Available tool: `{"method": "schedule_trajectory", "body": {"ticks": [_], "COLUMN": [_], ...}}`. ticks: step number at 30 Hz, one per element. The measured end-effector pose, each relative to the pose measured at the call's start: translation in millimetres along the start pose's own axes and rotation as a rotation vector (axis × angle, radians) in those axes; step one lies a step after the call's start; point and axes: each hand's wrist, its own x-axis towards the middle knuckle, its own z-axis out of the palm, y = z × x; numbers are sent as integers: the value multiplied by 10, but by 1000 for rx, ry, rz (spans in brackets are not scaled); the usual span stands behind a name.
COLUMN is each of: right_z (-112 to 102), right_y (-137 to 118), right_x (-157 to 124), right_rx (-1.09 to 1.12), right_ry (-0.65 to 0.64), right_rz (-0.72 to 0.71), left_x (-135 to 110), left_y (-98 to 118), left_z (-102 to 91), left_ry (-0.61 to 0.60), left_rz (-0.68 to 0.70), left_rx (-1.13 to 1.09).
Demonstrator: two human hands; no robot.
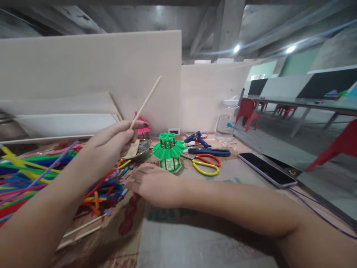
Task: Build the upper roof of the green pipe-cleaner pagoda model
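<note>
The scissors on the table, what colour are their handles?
The scissors have one red and one yellow handle; head view.

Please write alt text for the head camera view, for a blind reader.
The left hand holds a thin wooden stick raised over a pile of coloured pipe cleaners; the right hand rests on the table before a small green model. Scissors, a glue gun and a phone lie behind.

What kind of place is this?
Probably a craft workshop or classroom: a pile of colourful pipe cleaners, scissors and a glue gun, with long tables and red chairs behind.
</note>
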Motion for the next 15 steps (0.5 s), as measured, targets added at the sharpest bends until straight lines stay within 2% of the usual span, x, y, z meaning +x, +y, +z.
{"method": "schedule_trajectory", "body": {"ticks": [2, 4, 5, 8, 9, 12, 15], "right_z": [-97, -269, -368, -629, -683, -711, -573], "right_y": [-42, -31, 31, 472, 669, 1177, 1370], "right_x": [-194, -507, -682, -1188, -1339, -1716, -1930], "right_rx": [50, 71, 73, 19, -7, -29, 47], "right_ry": [-58, -134, -156, -238, -248, -244, -267], "right_rz": [-19, 114, 257, 890, 993, 1137, 1139], "left_x": [-162, -255, -276, -260, -237, -163, -123], "left_y": [103, 154, 176, 300, 363, 539, 524], "left_z": [36, 52, 62, 134, 173, 297, 382], "left_ry": [-92, -150, -153, -89, -68, -69, -130], "left_rz": [34, 115, 157, 234, 241, 243, 218], "left_rx": [-32, 22, 52, 51, 21, -87, -182]}}
